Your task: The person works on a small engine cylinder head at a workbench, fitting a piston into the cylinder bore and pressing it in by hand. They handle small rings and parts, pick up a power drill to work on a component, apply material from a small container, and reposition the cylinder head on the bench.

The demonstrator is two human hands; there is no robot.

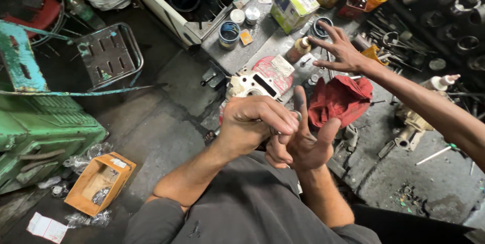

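The left hand [255,123] is pinching a small metal ring [297,116], fingers clamped, against the open, grease-stained right hand [303,143]. Just beyond both, the white engine cylinder [250,86] is lying bare, nothing fitted yet. Farther right, another person's hand [343,52] is reaching with fingers spread above the red rag [336,101].

Grey short-sleeved shirt, bare forearms, grease-smudged fingers [299,103]

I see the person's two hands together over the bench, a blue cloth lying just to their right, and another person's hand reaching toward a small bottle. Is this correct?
Not quite: the cloth is red, not blue. The head view shows it lying just right of the person's left hand and right hand, which meet over the bench. Another person's hand does reach toward the small bottle.
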